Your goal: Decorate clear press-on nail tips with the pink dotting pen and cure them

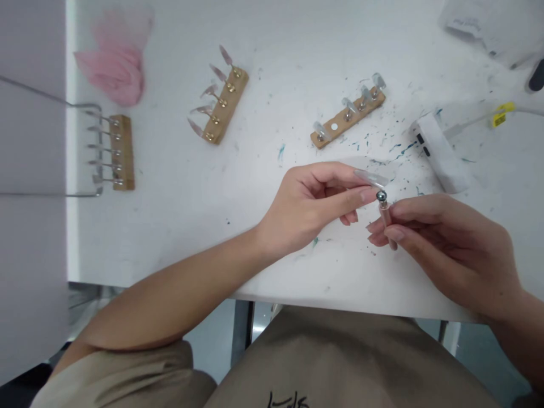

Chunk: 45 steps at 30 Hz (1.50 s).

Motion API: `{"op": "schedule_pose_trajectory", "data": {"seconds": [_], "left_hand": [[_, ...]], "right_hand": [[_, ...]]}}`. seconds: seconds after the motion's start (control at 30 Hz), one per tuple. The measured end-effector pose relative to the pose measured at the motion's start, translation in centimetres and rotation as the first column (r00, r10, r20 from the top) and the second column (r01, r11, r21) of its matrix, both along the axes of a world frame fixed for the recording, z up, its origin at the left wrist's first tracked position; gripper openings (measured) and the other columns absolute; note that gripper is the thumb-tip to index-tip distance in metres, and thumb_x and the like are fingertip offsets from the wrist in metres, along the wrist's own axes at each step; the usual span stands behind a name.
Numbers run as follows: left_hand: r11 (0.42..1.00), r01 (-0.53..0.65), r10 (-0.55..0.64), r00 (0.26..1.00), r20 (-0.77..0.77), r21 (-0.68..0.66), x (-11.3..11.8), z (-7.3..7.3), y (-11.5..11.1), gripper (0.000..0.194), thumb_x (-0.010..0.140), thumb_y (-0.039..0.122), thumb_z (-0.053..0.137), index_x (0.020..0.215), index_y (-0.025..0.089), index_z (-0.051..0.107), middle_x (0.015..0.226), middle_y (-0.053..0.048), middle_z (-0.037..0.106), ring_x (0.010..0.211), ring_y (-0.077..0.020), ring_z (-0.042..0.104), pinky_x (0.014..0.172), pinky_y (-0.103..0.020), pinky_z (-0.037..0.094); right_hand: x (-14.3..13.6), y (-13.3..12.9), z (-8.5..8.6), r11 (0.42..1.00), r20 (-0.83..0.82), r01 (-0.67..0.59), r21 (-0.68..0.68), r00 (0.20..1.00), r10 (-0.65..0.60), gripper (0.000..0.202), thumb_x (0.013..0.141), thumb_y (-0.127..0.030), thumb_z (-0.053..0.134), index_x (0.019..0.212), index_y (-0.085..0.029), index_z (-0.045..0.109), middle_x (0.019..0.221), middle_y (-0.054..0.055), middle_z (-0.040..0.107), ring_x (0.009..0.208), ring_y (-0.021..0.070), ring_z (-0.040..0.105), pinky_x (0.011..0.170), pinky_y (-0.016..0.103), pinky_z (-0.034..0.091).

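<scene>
Pinched between the thumb and forefinger of my left hand (314, 201) is a long, shiny, greyish false nail (370, 178), pointing to the right. My right hand (450, 249) grips a short pink pen-like tool (386, 217) between thumb and fingers. A shiny silver ball tops this tool, directly below the false nail's outer end; whether the two touch I cannot tell. Beyond my hands, a wooden nail stand (348, 118) carries several pale, clear-looking false nails on metal posts.
Another wooden stand (229, 107) holds several pinkish nails, and a third stand (123, 153) sits by a metal wire frame (101, 113) at the left. Pink cloth (113, 73) lies at back left. A white device (440, 153) with a cable rests at right. Teal smears mark the white table (170, 226).
</scene>
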<state>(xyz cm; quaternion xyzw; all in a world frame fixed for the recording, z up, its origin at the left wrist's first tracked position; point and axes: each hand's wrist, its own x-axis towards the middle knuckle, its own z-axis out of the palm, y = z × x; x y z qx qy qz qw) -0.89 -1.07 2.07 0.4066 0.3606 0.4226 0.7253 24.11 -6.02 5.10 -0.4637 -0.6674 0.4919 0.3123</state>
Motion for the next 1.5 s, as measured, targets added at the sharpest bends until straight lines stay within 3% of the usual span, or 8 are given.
{"op": "schedule_pose_trajectory", "data": {"seconds": [0.37,0.57,0.8,0.97,1.4,1.5], "left_hand": [[1.0,-0.001,0.001,0.999,-0.042,-0.009,-0.1,0.27,0.0,0.038,0.085,0.054,0.123,0.094,0.026,0.099,0.104,-0.002,0.097,0.071,-0.0102,0.079,0.064,-0.023,0.071],[0.999,0.012,-0.011,1.0,0.016,-0.042,-0.02,0.4,0.07,0.032,0.081,0.04,0.126,0.092,0.027,0.099,0.096,0.001,0.095,0.069,-0.0093,0.078,0.065,-0.021,0.071],[0.999,0.01,-0.01,1.0,-0.012,-0.038,-0.16,0.15,0.03,0.039,0.082,0.053,0.125,0.093,0.026,0.098,0.099,-0.001,0.096,0.071,-0.0109,0.079,0.066,-0.023,0.072],[0.999,0.011,-0.01,1.0,0.027,-0.039,-0.11,0.17,0.1,0.034,0.08,0.043,0.127,0.092,0.026,0.099,0.095,0.001,0.095,0.068,-0.0085,0.077,0.065,-0.02,0.071],[1.0,-0.001,0.001,1.0,0.013,-0.011,-0.01,0.2,0.1,0.033,0.082,0.044,0.126,0.091,0.027,0.1,0.096,0.001,0.095,0.069,-0.0087,0.078,0.063,-0.018,0.07],[1.0,0.005,-0.005,1.0,0.0,-0.008,-0.02,0.31,0.14,0.033,0.083,0.046,0.125,0.091,0.026,0.099,0.096,0.0,0.095,0.069,-0.0089,0.077,0.063,-0.019,0.07]], "right_hand": [[-0.03,-0.18,-0.1,0.999,-0.009,0.044,-0.014,0.999,-0.044,0.038,0.125,-0.05,0.076,0.124,-0.013,0.081,0.113,0.004,0.08,0.099,0.0022,0.085,0.092,0.002,0.072],[-0.12,0.17,0.06,0.996,0.02,0.081,0.034,0.997,-0.081,0.031,0.124,-0.043,0.077,0.12,-0.013,0.079,0.112,0.002,0.08,0.098,0.0007,0.084,0.089,0.0,0.071],[-0.21,0.05,0.24,0.996,0.013,0.079,0.032,0.997,-0.079,0.032,0.124,-0.045,0.076,0.123,-0.013,0.079,0.113,0.002,0.08,0.099,-0.0001,0.084,0.092,-0.001,0.071],[-0.25,0.08,0.07,0.996,0.009,0.072,0.048,0.997,-0.072,0.03,0.124,-0.04,0.076,0.121,-0.011,0.078,0.11,0.003,0.079,0.097,0.0005,0.084,0.091,0.0,0.071],[-0.2,0.12,0.12,0.983,0.045,0.023,0.18,0.998,-0.032,0.015,0.126,-0.027,0.071,0.124,-0.012,0.072,0.114,-0.003,0.079,0.102,-0.0041,0.084,0.094,-0.003,0.069],[-0.12,0.14,-0.04,0.988,0.04,0.02,0.152,0.999,-0.026,0.02,0.126,-0.031,0.072,0.124,-0.012,0.073,0.113,-0.001,0.079,0.099,-0.0025,0.084,0.09,-0.001,0.069]]}}
